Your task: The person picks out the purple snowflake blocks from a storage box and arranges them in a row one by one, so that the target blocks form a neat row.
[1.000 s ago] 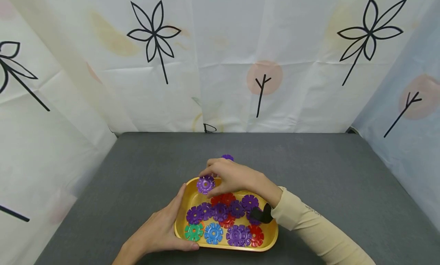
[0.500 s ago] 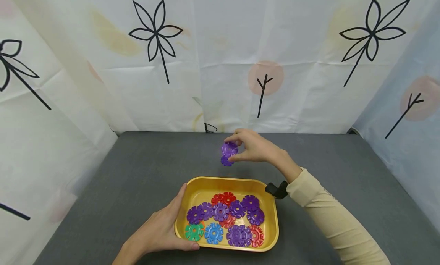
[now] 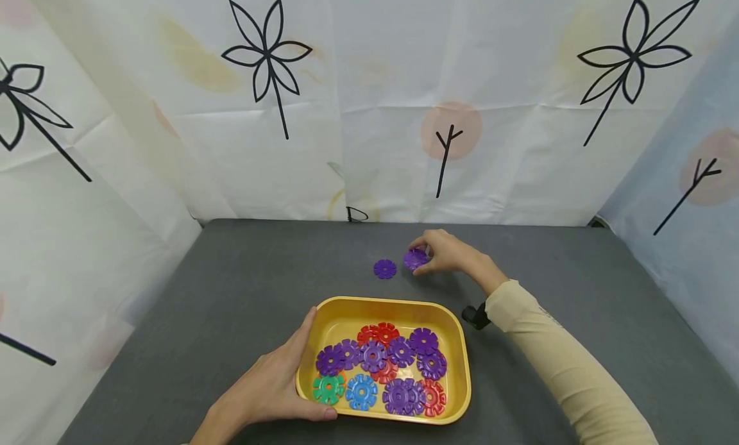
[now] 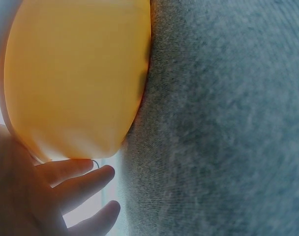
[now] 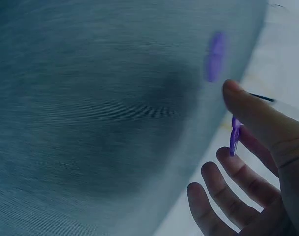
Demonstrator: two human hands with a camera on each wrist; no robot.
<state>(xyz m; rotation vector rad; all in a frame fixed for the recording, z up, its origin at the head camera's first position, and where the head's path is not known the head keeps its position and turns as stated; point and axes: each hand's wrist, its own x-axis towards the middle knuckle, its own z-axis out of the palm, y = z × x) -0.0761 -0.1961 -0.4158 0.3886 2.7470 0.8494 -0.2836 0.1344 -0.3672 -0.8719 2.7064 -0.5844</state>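
My right hand pinches a purple snowflake building disc between thumb and fingertips, above the far part of the table. Another purple disc lies flat on the table just left of it; in the right wrist view this loose disc looks blurred. At the near side, my left hand holds the left end of a yellow tray, thumb along the front rim, fingers against the left wall. Inside the tray are several purple discs, red discs, a green disc and a blue disc.
The grey tabletop surrounds the tray and runs back to a white printed cloth hung behind it. More cloth closes off both sides. A black strap shows at the right wrist.
My right hand has carried a purple disc out of the tray, away over the table, then rightward past the lying disc. The left hand stays on the tray.
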